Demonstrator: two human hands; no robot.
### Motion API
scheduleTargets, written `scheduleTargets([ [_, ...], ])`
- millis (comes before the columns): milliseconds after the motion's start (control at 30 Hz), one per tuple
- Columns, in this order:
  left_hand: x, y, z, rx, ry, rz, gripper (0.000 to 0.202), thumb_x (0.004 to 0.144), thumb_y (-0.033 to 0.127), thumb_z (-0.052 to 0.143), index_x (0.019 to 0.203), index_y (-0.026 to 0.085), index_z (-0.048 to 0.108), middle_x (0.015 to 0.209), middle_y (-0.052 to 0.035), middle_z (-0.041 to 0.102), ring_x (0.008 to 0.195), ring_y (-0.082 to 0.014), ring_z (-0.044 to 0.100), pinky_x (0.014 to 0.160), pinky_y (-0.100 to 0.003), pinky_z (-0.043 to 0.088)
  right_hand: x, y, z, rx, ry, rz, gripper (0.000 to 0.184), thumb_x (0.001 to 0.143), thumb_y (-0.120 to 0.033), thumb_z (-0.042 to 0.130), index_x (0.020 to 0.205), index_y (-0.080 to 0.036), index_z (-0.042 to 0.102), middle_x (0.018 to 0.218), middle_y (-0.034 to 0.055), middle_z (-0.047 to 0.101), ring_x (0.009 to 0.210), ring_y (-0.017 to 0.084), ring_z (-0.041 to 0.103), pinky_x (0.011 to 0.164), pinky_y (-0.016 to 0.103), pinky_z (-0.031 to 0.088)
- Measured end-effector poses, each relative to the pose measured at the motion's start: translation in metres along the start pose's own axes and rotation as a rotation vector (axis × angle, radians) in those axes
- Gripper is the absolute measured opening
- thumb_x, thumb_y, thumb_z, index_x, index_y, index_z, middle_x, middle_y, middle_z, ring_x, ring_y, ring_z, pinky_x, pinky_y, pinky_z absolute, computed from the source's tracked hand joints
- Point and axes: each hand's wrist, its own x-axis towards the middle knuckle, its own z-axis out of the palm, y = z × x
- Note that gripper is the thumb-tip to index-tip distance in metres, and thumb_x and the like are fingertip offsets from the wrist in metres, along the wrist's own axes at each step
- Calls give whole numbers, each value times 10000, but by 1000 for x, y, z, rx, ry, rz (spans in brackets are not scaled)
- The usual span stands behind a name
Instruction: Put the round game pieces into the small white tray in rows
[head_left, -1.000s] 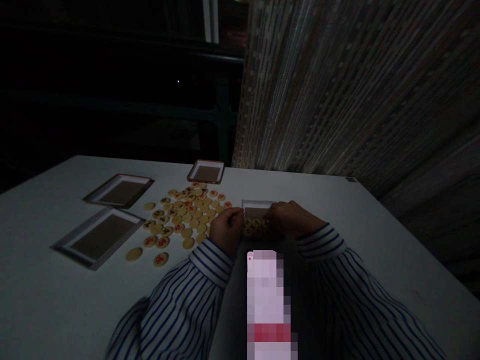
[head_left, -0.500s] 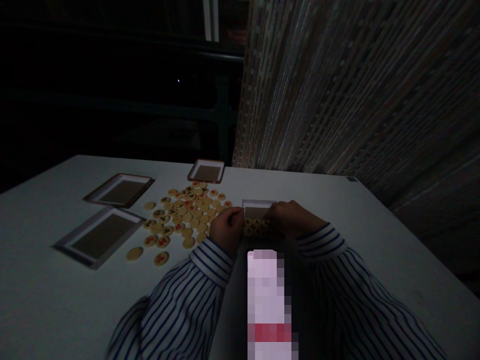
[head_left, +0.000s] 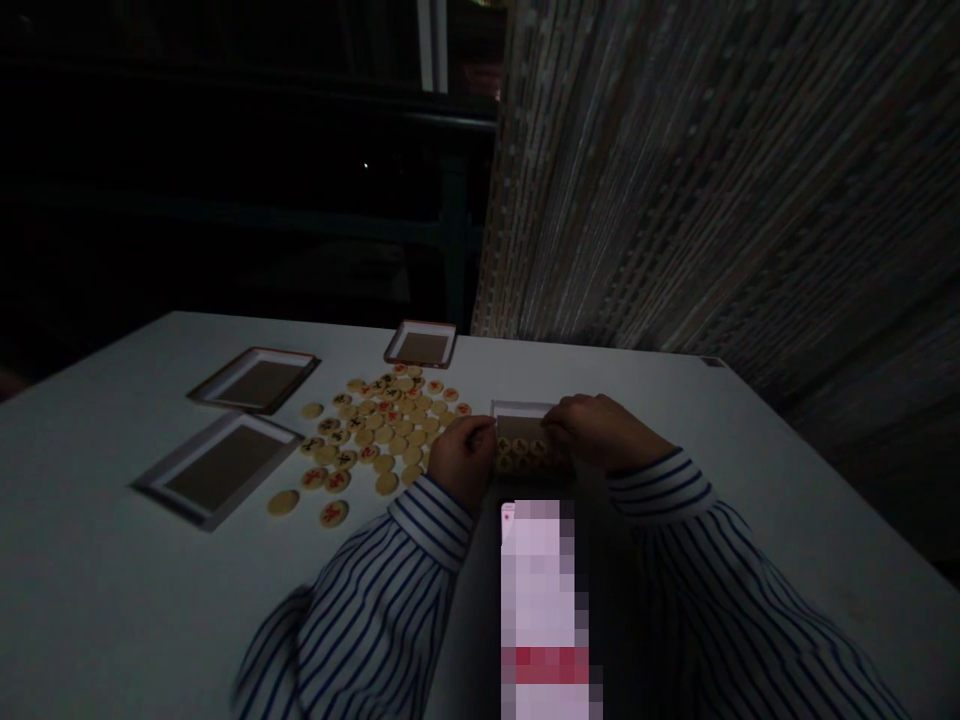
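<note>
The right hand (head_left: pixel 592 430) had risen slightly, uncovering more of the pieces (head_left: pixel 520 446) inside the near tray (head_left: pixel 520 408); the left hand (head_left: pixel 461 458) stayed curled beside it. I couldn't tell whether either grip held anything.

A beaded curtain (head_left: pixel 660 180) hangs in the dim room.

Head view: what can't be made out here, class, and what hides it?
All in the head view:
The box, part of its right side: behind the right hand.
Whether that hand grips anything: too dark.
The phone: screen pixelated, lower end cut off by bottom edge.
Marks on the farther round pieces: too small.
Beyond the table: mostly darkness.
</note>
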Motion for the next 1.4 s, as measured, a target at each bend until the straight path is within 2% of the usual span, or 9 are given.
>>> scheduleTargets([
  [200,0,1,0,46,8,69,150,743,197,526,827,167,646,806,-43,660,747,-143,600,692,-269,488,0,-7,-7,-29,-20,9,292,848,-273,362,890,-200,641,897,72,655,824,195,585,665,297,376],
  [500,0,4,-2,39,8,72,149,746,198,519,820,172,646,805,-46,653,740,-143,597,680,-272,492,-1,-15,-12,12,24,-8,289,855,-273,369,938,-208,638,897,65,660,834,187,583,678,291,367],
  [767,-2,2,-1,31,14,83,163,749,224,519,830,162,646,787,-45,647,714,-137,595,667,-263,485,-5,-17,-19,30,121,-21,315,862,-244,343,1009,-185,615,942,72,652,871,195,574,721,298,363],
  [1000,-3,0,-1,65,21,136,172,749,241,518,835,165,646,796,-40,648,742,-139,586,700,-275,476,-19,-31,-28,69,223,65,318,870,-240,342,1070,-185,582,975,71,635,910,188,544,772,300,341],
  [1167,-5,3,-2,27,6,122,190,752,263,514,842,156,643,807,-53,649,747,-144,591,703,-285,482,-33,-44,-17,134,310,135,324,876,-240,339,1106,-176,557,1001,72,624,921,187,529,774,306,350],
  [1267,-6,6,-3,-9,12,118,209,749,285,518,864,158,639,821,-57,650,742,-145,597,703,-291,489,-39,-49,0,218,395,169,344,873,-242,351,1160,-153,519,1054,97,606,975,194,512,818,326,359],
  [1400,-7,10,-10,-41,45,118,232,741,300,526,886,154,633,844,-63,651,756,-147,603,731,-301,493,-39,-49,27,439,580,210,366,856,-284,393,1180,-146,494,1096,109,586,1003,196,512,854,342,386],
])
